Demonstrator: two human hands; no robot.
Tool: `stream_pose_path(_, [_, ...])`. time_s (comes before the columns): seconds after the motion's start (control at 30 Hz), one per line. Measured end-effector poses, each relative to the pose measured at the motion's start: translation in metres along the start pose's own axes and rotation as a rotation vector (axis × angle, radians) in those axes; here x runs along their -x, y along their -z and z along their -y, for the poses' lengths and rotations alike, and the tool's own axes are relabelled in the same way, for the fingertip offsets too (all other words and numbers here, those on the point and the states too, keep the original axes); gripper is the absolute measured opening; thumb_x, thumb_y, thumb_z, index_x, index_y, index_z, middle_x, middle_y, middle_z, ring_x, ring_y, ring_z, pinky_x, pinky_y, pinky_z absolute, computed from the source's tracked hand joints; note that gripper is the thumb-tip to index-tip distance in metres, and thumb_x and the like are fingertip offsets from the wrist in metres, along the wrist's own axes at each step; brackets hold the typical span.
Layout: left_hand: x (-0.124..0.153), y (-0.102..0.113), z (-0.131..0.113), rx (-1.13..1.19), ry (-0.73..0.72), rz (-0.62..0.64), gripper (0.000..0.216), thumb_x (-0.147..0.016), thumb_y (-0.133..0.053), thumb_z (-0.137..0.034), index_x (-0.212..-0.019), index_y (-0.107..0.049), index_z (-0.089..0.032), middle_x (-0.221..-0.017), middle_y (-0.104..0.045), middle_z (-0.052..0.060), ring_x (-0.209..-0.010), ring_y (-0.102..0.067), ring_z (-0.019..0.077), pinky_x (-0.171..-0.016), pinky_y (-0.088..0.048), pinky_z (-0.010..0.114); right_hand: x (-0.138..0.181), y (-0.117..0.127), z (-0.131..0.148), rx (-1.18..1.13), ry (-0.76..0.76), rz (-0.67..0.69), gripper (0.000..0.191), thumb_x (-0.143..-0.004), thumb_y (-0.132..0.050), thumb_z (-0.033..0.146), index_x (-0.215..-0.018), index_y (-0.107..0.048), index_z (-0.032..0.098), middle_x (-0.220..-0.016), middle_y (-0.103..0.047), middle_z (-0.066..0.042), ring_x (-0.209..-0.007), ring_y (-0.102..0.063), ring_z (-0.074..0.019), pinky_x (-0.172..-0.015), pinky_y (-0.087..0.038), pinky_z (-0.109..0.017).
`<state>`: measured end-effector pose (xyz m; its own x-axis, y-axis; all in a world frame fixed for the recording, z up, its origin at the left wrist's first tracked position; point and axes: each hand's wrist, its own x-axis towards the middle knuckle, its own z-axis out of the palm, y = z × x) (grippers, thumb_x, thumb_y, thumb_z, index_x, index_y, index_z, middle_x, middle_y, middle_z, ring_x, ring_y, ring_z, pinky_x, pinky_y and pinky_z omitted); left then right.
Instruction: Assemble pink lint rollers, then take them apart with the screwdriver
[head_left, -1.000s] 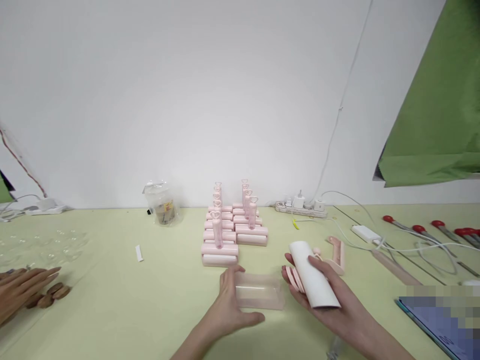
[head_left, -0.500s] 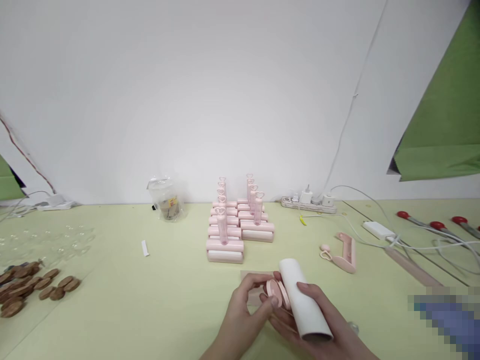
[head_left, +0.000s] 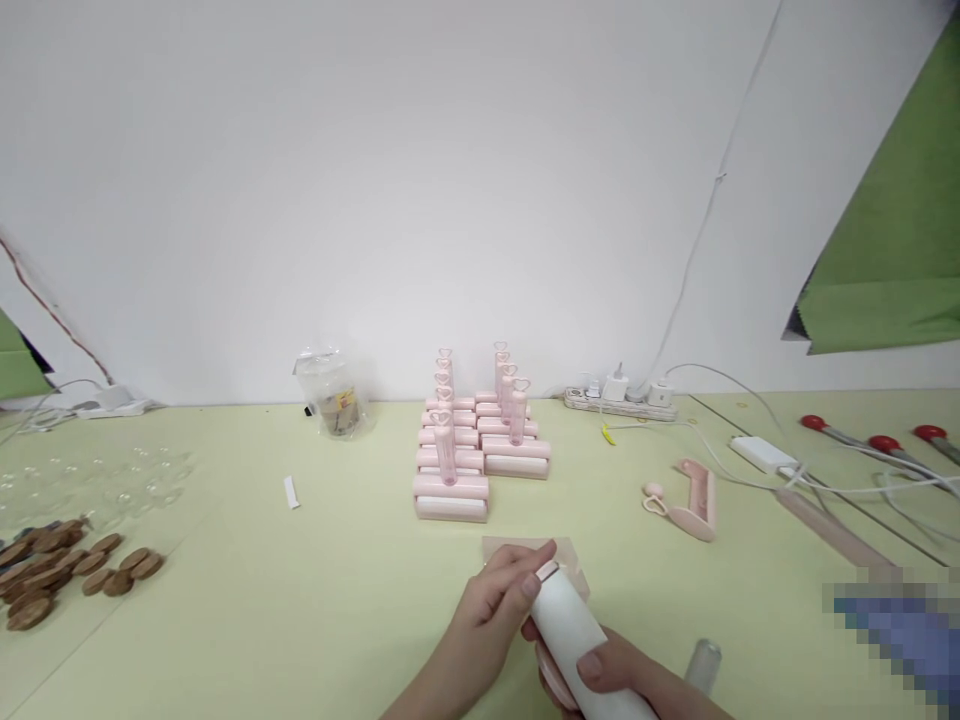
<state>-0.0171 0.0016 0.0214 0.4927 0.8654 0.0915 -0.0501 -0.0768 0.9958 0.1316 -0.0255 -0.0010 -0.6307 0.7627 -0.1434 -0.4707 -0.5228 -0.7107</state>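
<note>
White roll (head_left: 574,635): near end cut off below grip; far end partly covered by left hand (head_left: 491,605). Patch (head_left: 900,640) right of grip pixelated.

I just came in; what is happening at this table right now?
A person works with bare hands at a pale green table. The right hand grips a white roll near the front edge, and the left hand curls its fingers over the roll's far end. A translucent piece lies flat just behind the roll. Further back stand stacked pink rollers. A loose pink handle lies to the right, and brown discs lie at the far left.
</note>
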Motion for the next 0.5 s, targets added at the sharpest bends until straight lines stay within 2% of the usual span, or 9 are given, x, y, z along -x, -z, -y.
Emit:
stream_pose_path(0.07, [0.003,0.0,0.002,-0.027,-0.032,0.035,0.038,-0.085,-0.037,-0.043,-0.116,-0.052,-0.027,-0.101,-0.048,0.006,-0.067,-0.048,0.0119,-0.067,-0.043,0.028,-0.001,0.004,-0.001,0.037,-0.006,0.006,0.039,-0.055,-0.073,0.036,-0.084,-0.06,0.014,-0.055,-0.049,0.002,-0.05,-0.045,-0.0076,-0.047,-0.037,-0.015])
stream_pose_path(0.13, [0.004,0.0,0.003,-0.073,-0.07,0.071,0.039,-0.085,-0.038,-0.042,-0.119,-0.049,-0.027,-0.104,-0.049,0.007,-0.079,-0.05,0.0158,-0.073,-0.042,0.029,0.001,0.006,0.0,0.105,-0.036,-0.009,0.037,-0.054,-0.073,0.039,-0.076,-0.059,0.014,-0.054,-0.049,0.002,-0.047,-0.046,-0.0075,-0.046,-0.037,-0.015])
stream_pose_path(0.23, [0.005,0.002,0.004,-0.084,-0.125,0.082,0.039,-0.082,-0.048,-0.038,-0.119,-0.049,-0.028,-0.106,-0.052,0.007,-0.096,-0.049,0.0213,-0.084,-0.039,0.032,0.006,0.002,0.005,0.182,-0.104,-0.136,0.036,-0.06,-0.07,0.047,-0.071,-0.056,0.014,-0.057,-0.051,0.001,-0.048,-0.051,-0.0097,-0.047,-0.039,-0.018])
stream_pose_path(0.3, [0.004,0.004,0.002,-0.052,-0.144,-0.021,0.036,-0.079,-0.052,-0.036,-0.115,-0.054,-0.028,-0.106,-0.053,0.007,-0.1,-0.048,0.0222,-0.087,-0.039,0.032,0.009,-0.002,0.013,0.168,-0.084,-0.29,0.042,-0.068,-0.06,0.056,-0.081,-0.058,0.016,-0.067,-0.057,-0.002,-0.056,-0.055,-0.0137,-0.053,-0.043,-0.022])
stream_pose_path(0.4, [0.0,0.008,-0.002,0.087,-0.127,-0.344,0.036,-0.076,-0.056,-0.037,-0.111,-0.057,-0.025,-0.111,-0.053,0.006,-0.104,-0.046,0.023,-0.086,-0.04,0.029,0.011,-0.005,0.029,0.22,0.142,-0.473,0.046,-0.075,-0.053,0.057,-0.104,-0.054,0.021,-0.086,-0.059,-0.004,-0.078,-0.056,-0.0184,-0.07,-0.046,-0.027])
stream_pose_path(0.43, [-0.001,0.008,-0.003,0.183,-0.104,-0.437,0.039,-0.076,-0.056,-0.038,-0.113,-0.055,-0.024,-0.112,-0.053,0.006,-0.106,-0.046,0.0232,-0.085,-0.041,0.029,0.012,-0.005,0.034,0.27,0.241,-0.519,0.046,-0.074,-0.056,0.054,-0.109,-0.051,0.024,-0.087,-0.059,-0.002,-0.082,-0.054,-0.0181,-0.073,-0.045,-0.026])
stream_pose_path(0.5, [-0.004,0.008,-0.004,0.418,-0.045,-0.531,0.043,-0.078,-0.053,-0.039,-0.118,-0.051,-0.022,-0.113,-0.054,0.006,-0.109,-0.045,0.0229,-0.085,-0.043,0.029,0.014,-0.004,0.04,0.373,0.387,-0.569,0.041,-0.074,-0.061,0.048,-0.108,-0.051,0.027,-0.079,-0.059,0.001,-0.078,-0.053,-0.0159,-0.073,-0.044,-0.023])
